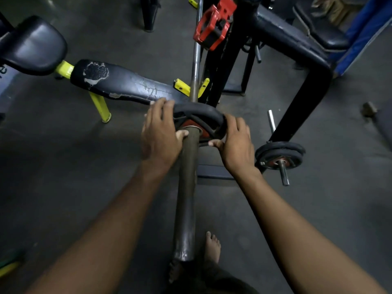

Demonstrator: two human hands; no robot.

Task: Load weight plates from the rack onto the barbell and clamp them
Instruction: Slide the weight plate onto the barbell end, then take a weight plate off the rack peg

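A black weight plate (199, 112) with a red hub sits on the dark sleeve of the barbell (186, 187), which runs from near my feet up to the yellow hooks. My left hand (159, 134) grips the plate's left rim, thumb beside the sleeve. On the plate's right rim is my right hand (237, 143), also gripping it. A red clamp (212, 28) hangs on the black upright at the top centre. More plates (280, 154) sit on a rack peg at the right.
A worn black bench (127, 83) with yellow legs lies to the left. The black rack frame (305, 98) stands at the right with bare pegs. A padded seat (31, 45) is at the far left. My bare feet are under the sleeve's end.
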